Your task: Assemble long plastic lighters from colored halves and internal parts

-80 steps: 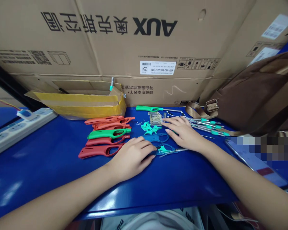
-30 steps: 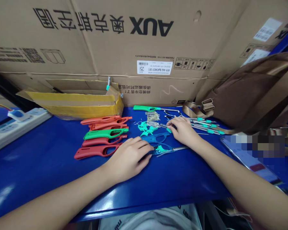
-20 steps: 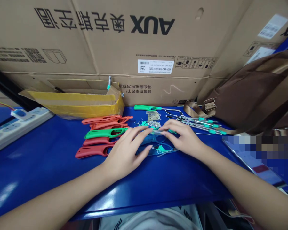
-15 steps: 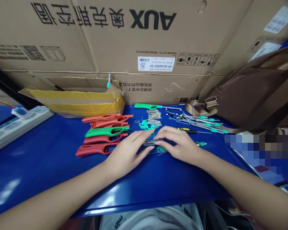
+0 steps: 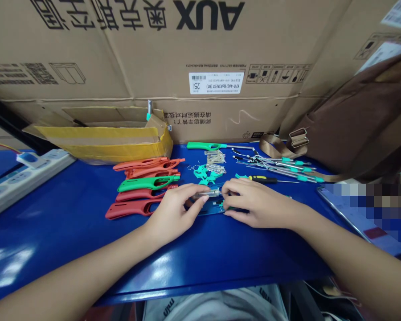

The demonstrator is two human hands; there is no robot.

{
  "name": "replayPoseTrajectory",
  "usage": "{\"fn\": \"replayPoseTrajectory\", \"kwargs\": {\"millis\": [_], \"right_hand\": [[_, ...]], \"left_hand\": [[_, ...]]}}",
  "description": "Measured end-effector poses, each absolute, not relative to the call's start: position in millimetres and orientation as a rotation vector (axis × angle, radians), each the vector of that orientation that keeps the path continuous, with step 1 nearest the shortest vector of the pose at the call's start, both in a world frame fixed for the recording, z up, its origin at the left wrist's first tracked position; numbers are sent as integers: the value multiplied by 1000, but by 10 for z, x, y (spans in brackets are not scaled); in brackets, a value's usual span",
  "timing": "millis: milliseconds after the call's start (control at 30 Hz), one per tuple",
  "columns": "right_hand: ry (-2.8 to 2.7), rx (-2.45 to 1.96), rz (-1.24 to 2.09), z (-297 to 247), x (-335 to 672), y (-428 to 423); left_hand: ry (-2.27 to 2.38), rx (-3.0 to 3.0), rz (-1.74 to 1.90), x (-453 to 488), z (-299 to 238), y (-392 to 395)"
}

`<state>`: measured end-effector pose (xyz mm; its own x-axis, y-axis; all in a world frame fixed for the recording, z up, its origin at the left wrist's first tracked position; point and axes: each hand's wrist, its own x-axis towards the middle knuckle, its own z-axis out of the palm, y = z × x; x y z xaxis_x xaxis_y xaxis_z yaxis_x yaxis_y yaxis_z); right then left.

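Observation:
Between the thumb and fingers of my left hand (image 5: 177, 207) is a small clear lighter fuel tank (image 5: 214, 192), its right end towards my other hand. My right hand (image 5: 254, 203) is closed, fingers curled down just right of the tank; what they grip is mostly hidden. A small green and black part (image 5: 219, 203) shows at its fingertips. Beneath both hands lies a translucent blue piece (image 5: 203, 211). Behind them are loose green plastic pieces (image 5: 207, 174) and a pile of clear tanks (image 5: 214, 157). Red lighter casings (image 5: 130, 209) and a green casing (image 5: 147, 183) lie left.
A yellow-taped carton (image 5: 103, 142) stands at back left beside a power strip (image 5: 50, 162). At back right are metal lighter rods (image 5: 287, 167), a screwdriver (image 5: 263, 179) and a brown bag (image 5: 350, 120). A green lighter (image 5: 203, 146) lies at the back. A phone-like device (image 5: 357, 218) lies right.
My hands have moved apart a little, the right one shifting rightward. The clear tank now stays in my left fingers, more of it showing. The view has shifted slightly.

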<state>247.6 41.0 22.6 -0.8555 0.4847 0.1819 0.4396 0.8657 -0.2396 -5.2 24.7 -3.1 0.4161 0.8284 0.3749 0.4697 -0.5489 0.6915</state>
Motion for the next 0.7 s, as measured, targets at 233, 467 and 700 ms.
{"fn": "replayPoseTrajectory", "kwargs": {"millis": [233,467,700], "right_hand": [[-2378,-1025,794,166,2417,443],[-2009,-1269,1434,94,2382,467],[-1854,-1272,1642,173,2349,461]], "left_hand": [[1150,2007,942,-42,-80,256],[1095,1747,907,-13,-54,241],[1051,1160,878,14,37,262]]}}
